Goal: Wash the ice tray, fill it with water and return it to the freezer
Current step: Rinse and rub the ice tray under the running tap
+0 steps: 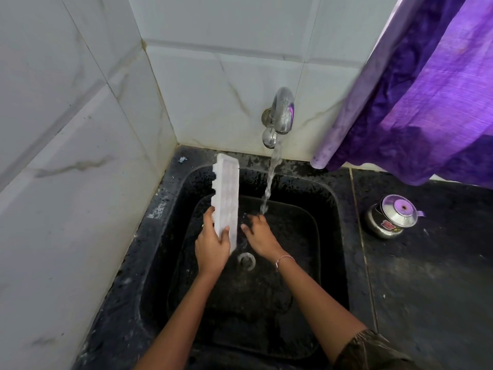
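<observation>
The long white plastic ice tray [226,198] stands almost on end above the black stone sink [330,209], its far end up toward the tiled wall and its cups facing right, toward the water. It is not under the stream; it is just to the left of it. The left hand [212,248] holds the tray by its lower end, with the thumb on the cup side and the fingers wrapped behind. The right hand [260,235] holds nothing. Its fingers are loosely spread, with the tips at the foot of the stream of water [270,180] that falls from the chrome wall tap [281,113].

The step seems to be the washing. To do it well, I think the tray should go to the right until the stream falls into the cups, with a slope so that the water runs down all rows and out. The free hand can rub each cup. The wet plastic may slip, so the left grip should be firm. Filling should come later, with the tray level.

A small steel pot with a lid [390,216] stands on the dark counter [426,276], well apart.
</observation>
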Tool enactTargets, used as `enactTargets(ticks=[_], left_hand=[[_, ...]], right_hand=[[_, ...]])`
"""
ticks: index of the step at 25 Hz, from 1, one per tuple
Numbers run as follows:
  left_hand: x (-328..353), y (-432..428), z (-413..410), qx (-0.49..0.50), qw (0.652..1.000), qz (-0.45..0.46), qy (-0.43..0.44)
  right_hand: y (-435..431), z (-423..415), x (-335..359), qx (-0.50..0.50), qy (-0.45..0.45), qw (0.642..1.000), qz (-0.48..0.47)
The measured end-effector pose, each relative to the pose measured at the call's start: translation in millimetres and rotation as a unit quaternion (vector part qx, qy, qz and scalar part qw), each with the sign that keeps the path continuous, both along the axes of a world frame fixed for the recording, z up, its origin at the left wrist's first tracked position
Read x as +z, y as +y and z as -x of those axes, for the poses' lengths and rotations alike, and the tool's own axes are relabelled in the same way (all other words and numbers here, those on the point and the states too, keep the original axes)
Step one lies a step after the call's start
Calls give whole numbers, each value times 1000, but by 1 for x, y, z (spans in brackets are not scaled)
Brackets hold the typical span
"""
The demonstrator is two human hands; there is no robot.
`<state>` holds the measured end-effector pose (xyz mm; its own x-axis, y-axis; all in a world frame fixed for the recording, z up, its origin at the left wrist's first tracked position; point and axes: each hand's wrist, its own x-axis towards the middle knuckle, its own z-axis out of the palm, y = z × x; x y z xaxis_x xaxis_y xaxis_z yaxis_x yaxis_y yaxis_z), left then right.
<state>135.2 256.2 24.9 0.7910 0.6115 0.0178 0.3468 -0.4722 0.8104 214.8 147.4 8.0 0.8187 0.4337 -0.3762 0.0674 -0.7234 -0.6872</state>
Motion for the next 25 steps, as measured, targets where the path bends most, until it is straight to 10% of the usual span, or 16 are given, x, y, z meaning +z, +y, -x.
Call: enactTargets(ticks=[4, 9, 14, 20, 25], left_hand=[[2, 5, 7, 1, 942, 332, -48], [4, 4, 9, -21, 874, 486, 9], [12, -5, -18, -58, 865, 499, -7], [22, -22, -45, -83, 876, 475, -6], [20, -19, -47, -83, 883, 462, 2]], right_hand=[[0, -7, 16, -129, 91, 979, -131], [-5, -11, 17, -154, 93, 966, -186], [-27, -12, 18, -174, 46, 973, -145], [-41, -25, 31, -96, -246, 964, 9], [-45, -32, 32, -73, -265, 958, 84]])
